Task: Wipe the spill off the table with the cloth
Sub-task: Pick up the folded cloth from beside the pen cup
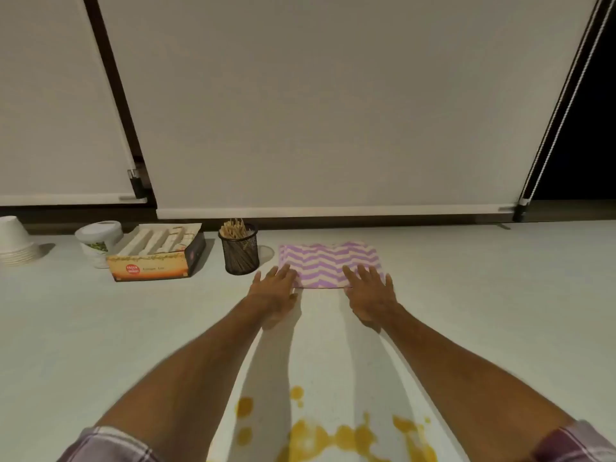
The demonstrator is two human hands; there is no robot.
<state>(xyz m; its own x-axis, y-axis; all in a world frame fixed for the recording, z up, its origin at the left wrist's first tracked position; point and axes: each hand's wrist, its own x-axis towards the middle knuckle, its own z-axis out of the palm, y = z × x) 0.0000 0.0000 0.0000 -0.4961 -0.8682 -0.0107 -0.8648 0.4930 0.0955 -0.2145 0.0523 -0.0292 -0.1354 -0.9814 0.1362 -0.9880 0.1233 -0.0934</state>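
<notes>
A folded cloth with purple and white zigzag stripes lies flat on the pale table, towards the back. My left hand rests at the cloth's near left corner with the fingers spread. On the near right corner lies my right hand, fingers apart and flat. Neither hand grips the cloth. An orange-yellow spill spreads in blotches on the table close to me, between my forearms, with smaller drops at its left.
A black mesh cup of wooden sticks stands just left of the cloth. Further left are an open orange carton, a white tub and stacked white bowls. Roller blinds close off the table's far edge.
</notes>
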